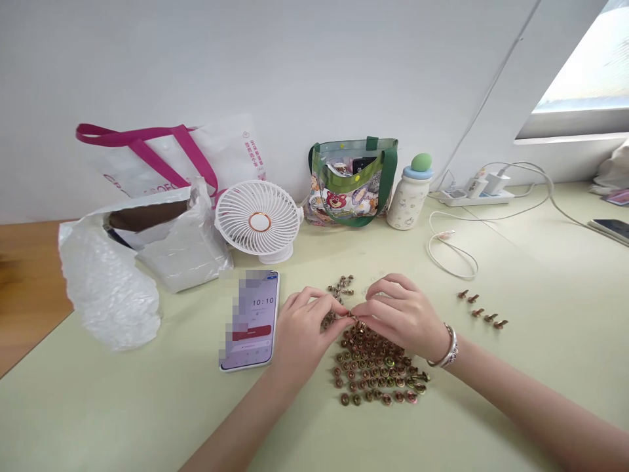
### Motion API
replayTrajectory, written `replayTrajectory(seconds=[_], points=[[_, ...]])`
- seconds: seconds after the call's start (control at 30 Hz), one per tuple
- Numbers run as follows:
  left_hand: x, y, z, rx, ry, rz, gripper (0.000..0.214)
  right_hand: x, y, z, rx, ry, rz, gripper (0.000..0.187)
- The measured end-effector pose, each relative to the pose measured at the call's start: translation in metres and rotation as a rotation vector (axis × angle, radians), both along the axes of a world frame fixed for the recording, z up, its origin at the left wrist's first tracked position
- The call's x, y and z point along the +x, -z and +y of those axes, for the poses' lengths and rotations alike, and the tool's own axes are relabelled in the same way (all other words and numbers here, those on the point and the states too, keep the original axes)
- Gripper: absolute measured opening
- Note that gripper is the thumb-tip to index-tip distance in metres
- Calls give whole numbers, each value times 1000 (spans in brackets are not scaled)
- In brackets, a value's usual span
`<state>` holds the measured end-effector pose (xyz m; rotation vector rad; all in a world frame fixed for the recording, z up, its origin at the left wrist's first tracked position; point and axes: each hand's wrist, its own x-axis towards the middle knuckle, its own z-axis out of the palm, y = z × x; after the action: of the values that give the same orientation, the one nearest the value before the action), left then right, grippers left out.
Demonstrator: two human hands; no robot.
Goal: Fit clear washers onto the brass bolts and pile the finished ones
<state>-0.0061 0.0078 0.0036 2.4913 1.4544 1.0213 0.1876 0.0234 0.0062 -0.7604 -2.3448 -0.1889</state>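
Observation:
My left hand [307,322] and my right hand [400,314] meet over a heap of small brass-coloured fasteners. Between their fingertips is a small brass-coloured screw [352,314], pinched by both thumbs and forefingers; the fingers partly cover it. Below the hands, many round-headed fasteners [373,382] stand in loose rows on the table, and the heap behind them is partly hidden by my right hand. A few more loose screws [343,283] lie just beyond my fingertips. Several separate screws [484,316] lie on their sides to the right of my right hand.
A phone [260,321] showing 10:10 lies left of my left hand. Behind it stand a white fan [258,219], an open plastic packet [118,288], a patterned bag [344,196] and a bottle [407,200]. A power strip [472,198] and white cable [455,249] lie at the back right.

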Motion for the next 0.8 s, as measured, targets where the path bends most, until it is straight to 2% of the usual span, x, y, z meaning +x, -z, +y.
replayTrajectory(seconds=[0.3,0.47,0.8], points=[[5,-8,-6,-271,14,-101,8,7,3,6,63,-104,32,11],[6,-12,-8,-280,34,-129,5,7,5,3,103,-110,41,12],[8,-12,-6,-234,-40,-122,2,6,6,3,155,-89,-25,9]])
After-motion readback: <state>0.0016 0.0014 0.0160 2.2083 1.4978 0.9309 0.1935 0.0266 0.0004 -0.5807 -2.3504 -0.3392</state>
